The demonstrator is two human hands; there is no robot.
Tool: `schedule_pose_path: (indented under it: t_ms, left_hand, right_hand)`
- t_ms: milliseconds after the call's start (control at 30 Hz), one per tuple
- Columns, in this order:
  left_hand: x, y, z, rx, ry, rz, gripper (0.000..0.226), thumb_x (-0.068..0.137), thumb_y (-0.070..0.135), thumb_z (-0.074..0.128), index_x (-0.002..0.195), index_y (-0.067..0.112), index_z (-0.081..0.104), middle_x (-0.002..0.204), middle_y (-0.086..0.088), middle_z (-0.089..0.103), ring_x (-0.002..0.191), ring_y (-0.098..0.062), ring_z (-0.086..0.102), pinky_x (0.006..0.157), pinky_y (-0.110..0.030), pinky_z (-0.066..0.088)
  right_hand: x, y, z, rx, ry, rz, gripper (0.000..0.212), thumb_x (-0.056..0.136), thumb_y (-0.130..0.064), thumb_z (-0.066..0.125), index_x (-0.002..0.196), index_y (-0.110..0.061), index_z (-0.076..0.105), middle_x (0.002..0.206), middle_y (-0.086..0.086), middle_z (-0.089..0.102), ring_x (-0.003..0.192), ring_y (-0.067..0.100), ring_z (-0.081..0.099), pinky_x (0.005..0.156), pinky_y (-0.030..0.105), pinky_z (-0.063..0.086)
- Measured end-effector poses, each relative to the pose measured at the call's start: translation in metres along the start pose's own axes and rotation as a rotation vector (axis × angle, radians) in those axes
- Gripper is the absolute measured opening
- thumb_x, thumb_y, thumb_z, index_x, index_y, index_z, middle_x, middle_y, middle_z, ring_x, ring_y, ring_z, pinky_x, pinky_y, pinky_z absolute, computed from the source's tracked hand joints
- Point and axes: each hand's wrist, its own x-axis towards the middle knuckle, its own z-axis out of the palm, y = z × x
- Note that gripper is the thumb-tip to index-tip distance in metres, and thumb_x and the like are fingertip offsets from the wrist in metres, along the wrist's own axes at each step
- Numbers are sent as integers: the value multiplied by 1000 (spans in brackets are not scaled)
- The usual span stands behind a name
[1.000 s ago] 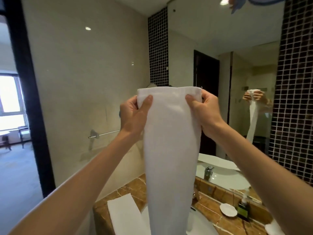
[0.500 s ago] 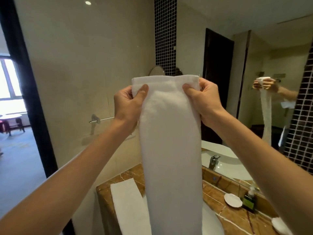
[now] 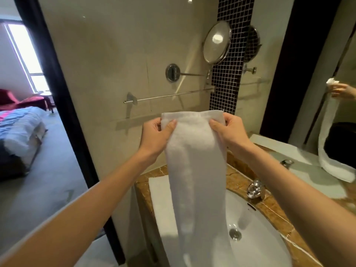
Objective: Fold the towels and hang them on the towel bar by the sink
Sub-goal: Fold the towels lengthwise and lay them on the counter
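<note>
A long white towel (image 3: 196, 170), folded into a narrow strip, hangs straight down in front of me over the sink. My left hand (image 3: 156, 137) pinches its top left corner and my right hand (image 3: 229, 132) pinches its top right corner. The towel's top edge is just below the chrome towel bar (image 3: 169, 95) on the beige wall, a little nearer to me. A second folded white towel (image 3: 161, 205) lies flat on the counter's left end, partly hidden behind the hanging one.
A white sink (image 3: 256, 237) with a chrome faucet (image 3: 254, 189) sits in the brown marble counter (image 3: 238, 182). A round swing-arm mirror (image 3: 216, 42) juts from the wall above the bar. A large wall mirror (image 3: 317, 93) is right; a doorway (image 3: 28, 132) opens left.
My view has tilted down and both hands have lowered the towel, so the towel bar and round mirror now show above it. The grip on both corners is unchanged.
</note>
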Motion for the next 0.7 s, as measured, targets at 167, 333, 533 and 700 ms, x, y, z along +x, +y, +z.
schedule_pose_path:
  t_ms: [167,333,533,700]
  left_hand:
    - [39,-53,-25,54,26,-49,13,88,21,67,80,12,70,71,2,70,62,-6,64,51,-23,52]
    - [68,-90,-41,122,41,-133,17,89,22,66,80,8,68,71,-3,68,60,-6,61,50,-22,48]
    - [97,-140,-53,152,65,-223,26,90,22,64,89,-4,68,79,-18,67,67,-19,59,59,-32,46]
    - [109,-189,-58,189,119,-326,25,90,20,63,90,-5,66,85,-21,68,70,-21,60,60,-32,47]
  right_hand:
    - [39,42,49,-76,-47,31,15,91,-17,61,88,-5,69,87,13,70,74,23,66,64,38,57]
    - [71,72,89,-109,-93,83,26,90,-16,58,90,9,64,80,18,64,67,27,57,59,39,48]
    - [108,112,123,-113,-170,181,14,88,-8,53,75,-4,56,70,12,48,63,21,43,53,33,34]
    - [126,167,155,-96,-236,274,23,90,-10,51,90,11,60,74,13,52,63,20,46,49,25,36]
